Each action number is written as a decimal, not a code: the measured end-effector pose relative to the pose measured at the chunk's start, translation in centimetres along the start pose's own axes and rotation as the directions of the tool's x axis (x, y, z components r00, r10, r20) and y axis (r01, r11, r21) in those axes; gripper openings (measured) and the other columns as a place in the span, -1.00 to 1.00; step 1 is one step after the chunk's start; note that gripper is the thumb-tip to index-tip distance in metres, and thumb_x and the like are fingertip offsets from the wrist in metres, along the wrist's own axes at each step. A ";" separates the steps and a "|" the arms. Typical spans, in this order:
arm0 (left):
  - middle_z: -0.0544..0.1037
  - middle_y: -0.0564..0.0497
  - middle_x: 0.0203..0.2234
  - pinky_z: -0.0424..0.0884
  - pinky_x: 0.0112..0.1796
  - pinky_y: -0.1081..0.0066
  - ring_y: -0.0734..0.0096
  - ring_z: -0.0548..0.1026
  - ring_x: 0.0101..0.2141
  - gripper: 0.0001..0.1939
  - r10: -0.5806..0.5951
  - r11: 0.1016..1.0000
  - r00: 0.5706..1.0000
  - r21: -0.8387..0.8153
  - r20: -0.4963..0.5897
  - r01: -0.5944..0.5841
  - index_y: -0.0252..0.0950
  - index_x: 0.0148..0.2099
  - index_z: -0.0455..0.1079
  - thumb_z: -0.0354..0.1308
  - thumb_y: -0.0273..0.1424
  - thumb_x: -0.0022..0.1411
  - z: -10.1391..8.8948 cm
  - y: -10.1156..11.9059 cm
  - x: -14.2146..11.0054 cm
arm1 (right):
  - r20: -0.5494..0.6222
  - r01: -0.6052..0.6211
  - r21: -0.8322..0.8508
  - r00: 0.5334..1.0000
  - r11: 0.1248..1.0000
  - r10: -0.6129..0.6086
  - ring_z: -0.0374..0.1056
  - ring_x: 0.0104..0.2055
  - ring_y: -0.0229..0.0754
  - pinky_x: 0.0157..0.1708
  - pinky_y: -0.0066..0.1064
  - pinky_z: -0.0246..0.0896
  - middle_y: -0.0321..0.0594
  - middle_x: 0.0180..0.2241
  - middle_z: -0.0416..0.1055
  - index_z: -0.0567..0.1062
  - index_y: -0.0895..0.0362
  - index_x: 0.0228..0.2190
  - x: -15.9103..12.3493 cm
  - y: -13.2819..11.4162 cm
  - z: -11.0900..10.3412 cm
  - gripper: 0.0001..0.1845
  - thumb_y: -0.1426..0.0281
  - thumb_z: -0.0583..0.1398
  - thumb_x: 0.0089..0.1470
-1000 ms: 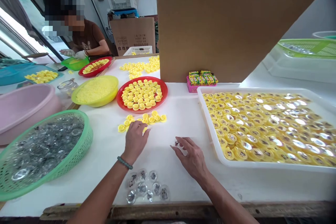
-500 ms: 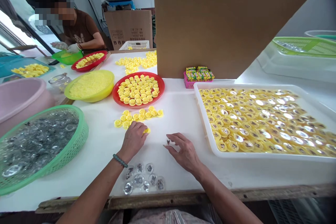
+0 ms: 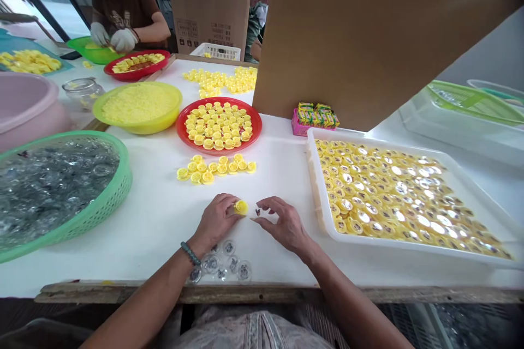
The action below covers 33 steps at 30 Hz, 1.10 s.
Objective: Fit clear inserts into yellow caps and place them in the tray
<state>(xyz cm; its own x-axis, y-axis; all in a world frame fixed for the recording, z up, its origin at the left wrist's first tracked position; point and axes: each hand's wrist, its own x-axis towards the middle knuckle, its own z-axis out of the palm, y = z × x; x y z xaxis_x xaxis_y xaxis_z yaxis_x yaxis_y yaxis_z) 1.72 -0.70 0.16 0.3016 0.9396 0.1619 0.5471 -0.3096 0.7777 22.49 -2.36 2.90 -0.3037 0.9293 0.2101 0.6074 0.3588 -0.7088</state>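
My left hand (image 3: 216,221) rests on the white table, fingers closed round a small yellow cup (image 3: 240,207). Right beside it, my right hand (image 3: 282,222) pinches a clear dome lid (image 3: 258,211) with a dark speck inside. The two pieces are a finger's width apart. A cluster of clear lids (image 3: 224,265) lies by my left wrist near the table edge. A short row of loose yellow cups (image 3: 215,168) lies further out, in front of a red plate (image 3: 254,120) full of such cups.
A white tray (image 3: 323,218) of lidded yellow cups stands right. A green basket (image 3: 102,202) of clear lids and a yellow bowl (image 3: 139,126) stand left. A brown cardboard sheet (image 3: 360,38) rises behind. Another person's gloved hands (image 3: 112,38) work at the far left.
My left hand picked a yellow cup from the loose row and drew it toward me. My right hand carried the clear lid left, meeting it. The camera tilted down.
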 end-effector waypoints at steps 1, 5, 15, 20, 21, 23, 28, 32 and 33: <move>0.43 -0.03 -0.26 0.38 -0.30 0.35 0.30 0.39 -0.29 -0.77 -0.043 0.997 0.999 -0.064 0.007 0.044 -0.25 -0.14 0.38 0.19 -0.38 0.10 0.1 -0.1 0.2 | 0.034 0.028 -0.027 0.999 0.999 -0.027 0.34 -0.34 -0.25 -0.40 -0.46 0.26 -0.22 -0.32 0.43 0.44 0.11 -0.23 0.6 -0.1 -0.1 -0.75 0.40 0.25 -0.04; 0.44 0.00 -0.40 0.34 -0.39 0.40 0.38 0.38 -0.45 -0.85 -0.119 0.970 0.993 -0.212 0.001 0.117 -0.26 -0.26 0.42 0.18 -0.37 0.06 0.2 -0.1 0.7 | 0.179 0.191 -0.119 0.969 0.974 -0.168 0.36 -0.24 -0.21 -0.29 -0.42 0.25 -0.17 -0.24 0.45 0.44 0.12 -0.17 3.1 -0.2 0.0 -0.71 0.49 0.21 -0.01; 0.49 0.00 -0.46 0.33 -0.38 0.40 0.36 0.41 -0.46 -0.89 -0.157 0.947 0.988 -0.284 0.005 0.152 -0.24 -0.34 0.48 0.17 -0.37 0.04 -0.2 -0.1 0.9 | 0.374 0.298 -0.249 0.907 0.922 -0.192 0.38 -0.28 -0.22 -0.30 -0.46 0.18 -0.21 -0.35 0.47 0.51 0.11 -0.29 5.5 -0.8 0.9 -0.83 0.51 0.22 0.00; 0.52 0.00 -0.41 0.34 -0.33 0.39 0.35 0.43 -0.41 -0.83 -0.118 0.966 0.993 -0.233 -0.009 0.112 -0.23 -0.30 0.49 0.10 -0.48 0.06 0.0 -0.5 1.0 | 0.383 0.312 -0.268 0.903 0.911 -0.196 0.39 -0.28 -0.23 -0.31 -0.48 0.17 -0.23 -0.34 0.48 0.51 0.10 -0.28 5.6 -0.5 0.6 -0.79 0.56 0.21 -0.01; 0.52 0.00 -0.40 0.34 -0.33 0.39 0.35 0.44 -0.41 -0.82 -0.115 0.966 0.993 -0.235 -0.008 0.110 -0.22 -0.30 0.49 0.09 -0.49 0.06 0.0 -0.6 1.0 | 0.385 0.314 -0.275 0.902 0.909 -0.196 0.39 -0.29 -0.24 -0.32 -0.48 0.16 -0.24 -0.34 0.48 0.51 0.10 -0.29 5.6 -0.4 0.6 -0.78 0.57 0.21 -0.02; 0.52 0.01 -0.40 0.34 -0.32 0.39 0.35 0.45 -0.40 -0.81 -0.115 0.965 0.993 -0.240 -0.012 0.109 -0.22 -0.30 0.49 0.09 -0.51 0.06 0.0 -0.6 1.0 | 0.387 0.320 -0.289 0.901 0.902 -0.195 0.39 -0.31 -0.24 -0.35 -0.49 0.15 -0.24 -0.36 0.48 0.51 0.09 -0.31 5.6 -0.3 0.7 -0.81 0.55 0.22 -0.02; 0.54 0.01 -0.38 0.36 -0.29 0.37 0.32 0.46 -0.36 -0.79 -0.131 0.965 0.991 -0.233 -0.018 0.124 -0.20 -0.29 0.50 0.08 -0.51 0.06 0.2 -0.6 1.0 | 0.320 0.275 -0.317 0.932 0.908 -0.170 0.39 -0.36 -0.26 -0.39 -0.51 0.12 -0.26 -0.42 0.47 0.50 0.10 -0.38 5.2 -0.1 1.3 -0.90 0.51 0.23 -0.01; 0.54 0.01 -0.37 0.36 -0.27 0.36 0.31 0.46 -0.34 -0.79 -0.141 0.958 0.990 -0.255 -0.011 0.134 -0.20 -0.30 0.50 0.07 -0.50 0.06 0.1 -0.6 1.0 | 0.317 0.237 -0.347 0.940 0.908 -0.125 0.38 -0.39 -0.27 -0.45 -0.52 0.08 -0.28 -0.46 0.45 0.49 0.10 -0.44 5.0 -0.4 1.6 -0.91 0.54 0.22 -0.01; 0.55 0.02 -0.37 0.36 -0.26 0.36 0.31 0.46 -0.34 -0.79 -0.149 0.953 0.989 -0.270 -0.006 0.141 -0.20 -0.31 0.50 0.07 -0.50 0.05 0.1 -0.6 1.0 | 0.330 0.233 -0.355 0.937 0.905 -0.112 0.37 -0.41 -0.27 -0.46 -0.52 0.07 -0.28 -0.48 0.44 0.48 0.11 -0.47 5.0 -0.5 1.7 -0.90 0.54 0.22 -0.02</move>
<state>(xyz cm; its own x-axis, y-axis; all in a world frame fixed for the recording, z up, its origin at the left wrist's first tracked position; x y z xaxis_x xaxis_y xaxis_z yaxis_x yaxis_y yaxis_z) 1.76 0.42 -0.16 0.2122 0.9760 0.0482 0.3533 -0.1226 0.9275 19.43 1.95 3.21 -0.5951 0.8018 0.0541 0.7396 0.5727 -0.3536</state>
